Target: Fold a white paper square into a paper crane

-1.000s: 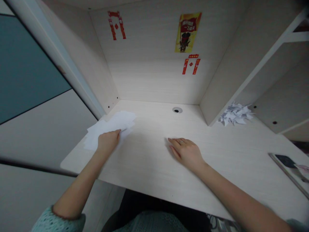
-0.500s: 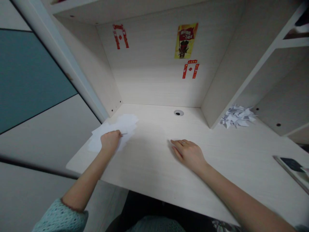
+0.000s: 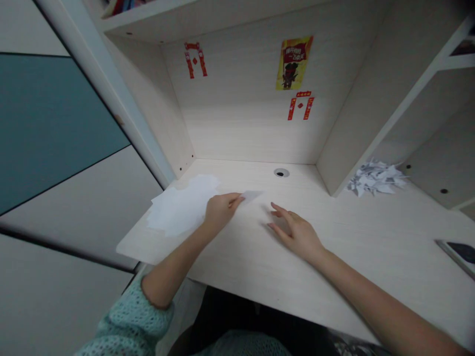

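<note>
My left hand [image 3: 223, 211] pinches a small piece of white paper [image 3: 254, 196] by its near end, holding it above the desk [image 3: 245, 262]. The paper's far end points toward my right hand [image 3: 297, 231], which is open, with thumb and fingers apart and nothing between them. A short gap separates the right fingertips from the paper. Left of my left hand, a spread of white paper sheets [image 3: 181, 205] lies flat on the desk, overlapping; its right edge is partly behind the hand.
A heap of crumpled or folded paper pieces [image 3: 376, 179] sits in the right compartment behind the divider [image 3: 352, 128]. A flat, phone-like object [image 3: 460, 254] lies at the desk's right. A cable hole [image 3: 281, 172] is near the back panel, which bears red and yellow stickers [image 3: 294, 63].
My left hand has moved right from the paper spread, carrying a piece of paper toward my right hand. The right hand's fingers have lifted and spread. The view has shifted slightly.
</note>
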### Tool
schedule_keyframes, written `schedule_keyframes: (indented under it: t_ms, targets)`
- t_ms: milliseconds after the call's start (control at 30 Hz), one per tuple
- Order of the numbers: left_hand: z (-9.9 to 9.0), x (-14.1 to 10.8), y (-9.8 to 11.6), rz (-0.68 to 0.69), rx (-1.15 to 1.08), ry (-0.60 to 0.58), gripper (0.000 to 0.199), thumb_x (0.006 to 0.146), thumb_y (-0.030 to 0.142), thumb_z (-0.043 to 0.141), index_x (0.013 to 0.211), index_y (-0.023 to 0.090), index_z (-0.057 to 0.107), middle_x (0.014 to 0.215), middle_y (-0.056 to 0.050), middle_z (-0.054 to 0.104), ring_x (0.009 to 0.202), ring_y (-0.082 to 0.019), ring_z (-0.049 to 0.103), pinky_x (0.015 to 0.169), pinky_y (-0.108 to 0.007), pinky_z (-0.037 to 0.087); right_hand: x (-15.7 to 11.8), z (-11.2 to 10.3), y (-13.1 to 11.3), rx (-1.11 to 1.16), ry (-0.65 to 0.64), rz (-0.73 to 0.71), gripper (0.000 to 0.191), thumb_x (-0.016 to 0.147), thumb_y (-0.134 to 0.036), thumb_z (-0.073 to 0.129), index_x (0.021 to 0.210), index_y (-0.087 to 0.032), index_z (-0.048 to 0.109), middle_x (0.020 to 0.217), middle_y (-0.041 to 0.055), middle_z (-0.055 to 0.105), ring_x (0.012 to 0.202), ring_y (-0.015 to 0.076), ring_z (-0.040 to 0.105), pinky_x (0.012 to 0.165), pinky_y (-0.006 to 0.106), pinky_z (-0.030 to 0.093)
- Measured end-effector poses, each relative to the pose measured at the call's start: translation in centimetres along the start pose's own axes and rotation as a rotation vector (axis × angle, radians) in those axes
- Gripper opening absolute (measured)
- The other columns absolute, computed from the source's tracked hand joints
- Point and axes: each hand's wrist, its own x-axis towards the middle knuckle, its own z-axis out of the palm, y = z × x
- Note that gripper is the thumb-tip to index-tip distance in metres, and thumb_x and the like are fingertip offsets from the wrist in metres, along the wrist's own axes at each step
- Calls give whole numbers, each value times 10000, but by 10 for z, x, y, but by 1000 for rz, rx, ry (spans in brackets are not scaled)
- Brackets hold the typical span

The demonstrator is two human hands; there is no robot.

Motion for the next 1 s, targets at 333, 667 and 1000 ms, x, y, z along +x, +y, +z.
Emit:
schedule_keyframes:
  t_ms: [333, 667, 1000]
  targets:
    - [57, 16, 28, 705, 176, 175, 327, 912, 161, 378, 1161, 190, 587, 1171, -58, 635, 1092, -185, 586, 916, -331, 461, 7, 23, 24, 604, 166, 161, 806, 830, -350, 555, 1437, -245, 35, 1222, 109, 582, 1052, 190, 601, 943, 421, 454]
    - [55, 13, 30, 740, 18, 192, 260, 869, 253, 508, 1095, 311, 622, 1312, -13, 533, 1285, -196, 395, 1062, -413, 313, 11, 14, 33, 610, 258, 177, 502, 788, -279, 585, 1277, -235, 481, 1313, 74, 521, 1150, 212, 533, 996, 399, 405]
    - [64, 32, 11, 101, -777, -94, 541, 722, 390, 655, 1217, 199, 550, 1385, -138, 432, 1225, -252, 467, 977, -385, 422, 15, 4, 30, 727, 330, 265, 237, 758, -251, 604, 977, -232, 695, 1040, 41, 698, 984, 222, 631, 931, 395, 449]
